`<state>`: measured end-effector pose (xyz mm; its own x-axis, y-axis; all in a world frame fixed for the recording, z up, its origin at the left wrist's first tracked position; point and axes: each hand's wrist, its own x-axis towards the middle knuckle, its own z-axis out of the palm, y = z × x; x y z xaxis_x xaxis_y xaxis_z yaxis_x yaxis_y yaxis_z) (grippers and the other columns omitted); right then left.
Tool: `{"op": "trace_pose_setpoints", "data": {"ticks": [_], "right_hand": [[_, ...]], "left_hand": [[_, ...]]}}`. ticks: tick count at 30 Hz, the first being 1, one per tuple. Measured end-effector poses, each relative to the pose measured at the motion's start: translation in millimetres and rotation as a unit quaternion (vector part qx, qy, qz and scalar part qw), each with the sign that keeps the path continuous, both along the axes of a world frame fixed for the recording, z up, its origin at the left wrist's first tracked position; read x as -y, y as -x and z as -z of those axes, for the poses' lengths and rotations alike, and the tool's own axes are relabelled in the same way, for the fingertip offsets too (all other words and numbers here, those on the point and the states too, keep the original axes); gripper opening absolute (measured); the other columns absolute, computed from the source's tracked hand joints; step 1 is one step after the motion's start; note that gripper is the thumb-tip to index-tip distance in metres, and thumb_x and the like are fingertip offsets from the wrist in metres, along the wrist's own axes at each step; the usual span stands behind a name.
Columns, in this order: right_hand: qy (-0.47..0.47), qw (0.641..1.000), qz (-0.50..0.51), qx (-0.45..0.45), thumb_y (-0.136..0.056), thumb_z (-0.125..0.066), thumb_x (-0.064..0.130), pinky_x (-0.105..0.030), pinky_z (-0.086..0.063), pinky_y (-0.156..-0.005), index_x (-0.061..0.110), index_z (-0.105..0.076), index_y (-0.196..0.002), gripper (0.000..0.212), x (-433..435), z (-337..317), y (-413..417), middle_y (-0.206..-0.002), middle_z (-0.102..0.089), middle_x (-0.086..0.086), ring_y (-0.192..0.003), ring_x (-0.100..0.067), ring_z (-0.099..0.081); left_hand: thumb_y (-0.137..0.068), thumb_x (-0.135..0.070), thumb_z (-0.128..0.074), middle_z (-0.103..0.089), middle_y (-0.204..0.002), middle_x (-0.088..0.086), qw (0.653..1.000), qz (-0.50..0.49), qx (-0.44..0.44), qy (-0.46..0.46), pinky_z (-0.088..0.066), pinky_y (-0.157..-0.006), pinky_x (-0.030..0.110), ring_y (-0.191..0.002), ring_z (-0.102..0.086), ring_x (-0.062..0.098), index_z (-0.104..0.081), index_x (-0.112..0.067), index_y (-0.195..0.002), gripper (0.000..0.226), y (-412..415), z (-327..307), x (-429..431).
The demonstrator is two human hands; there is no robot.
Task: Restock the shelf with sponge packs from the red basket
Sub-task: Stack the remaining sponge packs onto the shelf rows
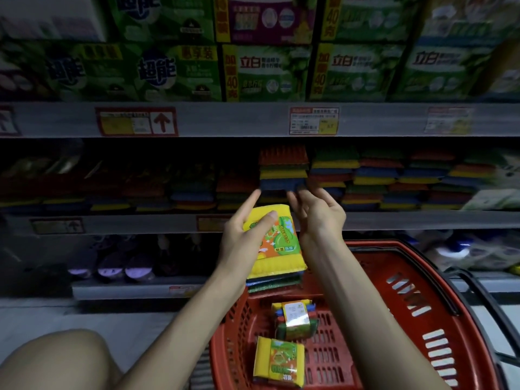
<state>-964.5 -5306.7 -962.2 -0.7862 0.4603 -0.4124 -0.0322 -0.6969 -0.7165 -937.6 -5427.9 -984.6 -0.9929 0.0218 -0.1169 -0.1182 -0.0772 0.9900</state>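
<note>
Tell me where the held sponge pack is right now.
Head view, centre: the sponge pack is gripped by the left hand, just left of the right hand, above the red basket and before the shelf.

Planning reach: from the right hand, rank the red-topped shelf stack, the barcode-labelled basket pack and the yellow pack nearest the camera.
From the right hand:
1. red-topped shelf stack, at its fingertips.
2. barcode-labelled pack, in the red basket below.
3. yellow pack, basket's near end.
</note>
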Motion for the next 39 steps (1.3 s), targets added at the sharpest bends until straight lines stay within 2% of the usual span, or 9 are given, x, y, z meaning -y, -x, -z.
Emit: {"op": "trace_pose_setpoints", "data": {"ticks": [7,12,15,19,22,26,30,33,39], "right_hand": [[-0.054,0.998,-0.003,0.014,-0.095,-0.06,-0.01,-0.023,-0.062,-0.065,0.005,-0.069,-0.089,0.019,-2.1,8.1,9.7,-0.094,-0.072,-0.013,-0.067,-0.02,-0.074],[-0.089,0.995,-0.017,0.03,-0.095,-0.063,-0.007,-0.023,-0.063,-0.068,0.008,-0.063,-0.087,0.016,-8.3,9.4,5.8,-0.102,-0.072,-0.018,-0.064,-0.016,-0.075],[-0.086,0.995,-0.028,0.03,-0.096,-0.063,-0.004,-0.033,-0.062,-0.083,0.014,-0.051,-0.085,0.024,-10.0,4.7,3.3,-0.107,-0.07,-0.021,-0.072,-0.02,-0.074],[-0.077,0.996,-0.04,0.027,-0.097,-0.064,-0.001,-0.041,-0.059,-0.093,0.008,-0.054,-0.112,0.02,-9.4,1.4,1.4,-0.12,-0.069,-0.027,-0.079,-0.024,-0.074],[-0.083,0.995,-0.045,0.025,-0.097,-0.065,-0.001,-0.04,-0.059,-0.093,0.022,-0.045,-0.086,0.032,-10.4,0.6,0.0,-0.119,-0.07,-0.027,-0.082,-0.025,-0.074],[-0.097,0.993,-0.067,0.025,-0.095,-0.069,0.003,-0.04,-0.059,-0.093,0.016,-0.044,-0.08,0.032,-13.5,1.7,-1.5,-0.11,-0.073,-0.025,-0.084,-0.026,-0.075],[-0.111,0.993,-0.044,0.019,-0.097,-0.069,0.008,-0.035,-0.065,-0.08,0.008,-0.054,-0.105,0.017,-24.1,8.8,-4.4,-0.096,-0.073,-0.017,-0.089,-0.031,-0.078],[-0.11,0.993,0.008,0.042,-0.097,-0.069,0.008,-0.027,-0.064,-0.064,0.004,-0.054,-0.129,0.035,-40.2,13.5,-5.8,-0.095,-0.071,-0.014,-0.08,-0.025,-0.076],[-0.121,0.989,0.048,0.072,-0.096,-0.071,0.01,-0.022,-0.058,-0.053,0.0,-0.053,-0.139,0.048,-55.5,14.1,-3.2,-0.087,-0.069,-0.01,-0.074,-0.019,-0.073]], "left_hand": [[-0.089,-0.04,-0.077,-0.061,-0.135,-0.016,0.999,-0.017,0.019,0.022,-0.05,-0.076,0.018,-0.116,-0.062,0.003,-0.054,-0.053,-0.14,0.057,11.1,6.8,-4.5],[-0.084,-0.048,-0.078,-0.061,-0.133,-0.02,0.999,-0.014,0.015,0.045,-0.053,-0.101,0.034,-0.122,-0.06,0.006,-0.053,-0.058,-0.138,0.06,11.0,13.9,-5.8],[-0.088,-0.043,-0.077,-0.062,-0.134,-0.018,0.999,-0.015,0.008,0.043,-0.055,-0.094,0.029,-0.12,-0.062,0.006,-0.053,-0.055,-0.139,0.058,10.9,13.7,-6.0],[-0.089,-0.041,-0.076,-0.062,-0.13,-0.02,0.999,-0.019,0.004,0.042,-0.054,-0.095,0.028,-0.119,-0.062,0.005,-0.053,-0.052,-0.141,0.058,11.5,10.3,-6.5],[-0.09,-0.037,-0.076,-0.065,-0.132,-0.013,0.999,-0.021,0.003,0.028,-0.057,-0.089,0.028,-0.116,-0.066,0.008,-0.054,-0.051,-0.14,0.056,11.4,7.6,-6.6],[-0.091,-0.033,-0.076,-0.066,-0.13,-0.013,1.0,-0.022,0.004,0.011,-0.057,-0.076,0.017,-0.112,-0.068,0.006,-0.055,-0.049,-0.139,0.055,9.2,4.4,-5.3],[-0.093,-0.032,-0.074,-0.061,-0.125,-0.024,1.0,-0.024,0.001,0.001,-0.052,-0.066,0.007,-0.11,-0.065,0.0,-0.056,-0.048,-0.139,0.052,4.3,1.7,-2.2],[-0.093,-0.034,-0.073,-0.058,-0.138,-0.018,1.0,-0.021,0.004,0.0,-0.054,-0.081,0.021,-0.121,-0.062,0.008,-0.057,-0.053,-0.137,0.05,-0.2,3.1,-0.3],[-0.095,-0.034,-0.071,-0.056,-0.141,-0.019,1.0,0.002,-0.002,0.019,-0.047,-0.069,0.008,-0.111,-0.061,-0.004,-0.056,-0.055,-0.136,0.048,-7.7,0.4,-2.9]]}}
